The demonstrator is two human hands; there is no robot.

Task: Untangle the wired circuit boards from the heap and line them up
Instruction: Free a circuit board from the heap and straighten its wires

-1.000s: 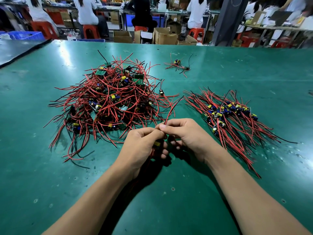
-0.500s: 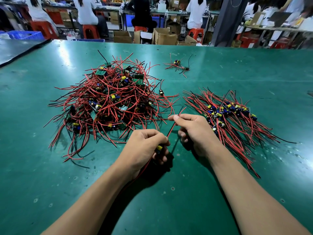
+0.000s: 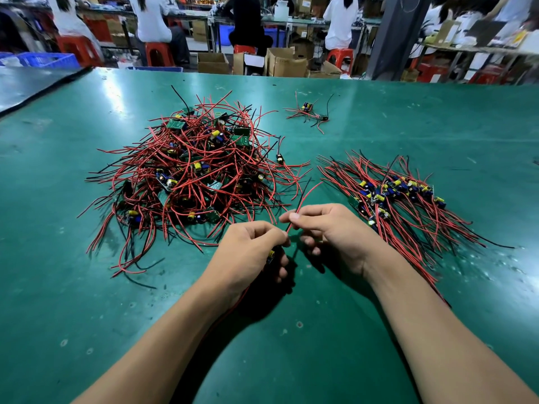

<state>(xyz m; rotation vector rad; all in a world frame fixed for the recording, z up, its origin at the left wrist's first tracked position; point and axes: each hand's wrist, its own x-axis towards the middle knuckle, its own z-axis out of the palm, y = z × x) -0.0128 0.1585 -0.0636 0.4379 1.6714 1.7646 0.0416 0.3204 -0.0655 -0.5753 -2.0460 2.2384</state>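
Inside the left hand (image 3: 248, 252), a wired circuit board (image 3: 270, 256) is mostly hidden

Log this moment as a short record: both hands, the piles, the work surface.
left hand: grips one circuit board, yellow capacitor showing
right hand: pinches a red wire that runs up from the left hand
heap: tangled wired boards, left of the hands
lined-up row: boards side by side, right of the hands
stray cluster: a few wired boards farther back, apart from both
green table: bears everything
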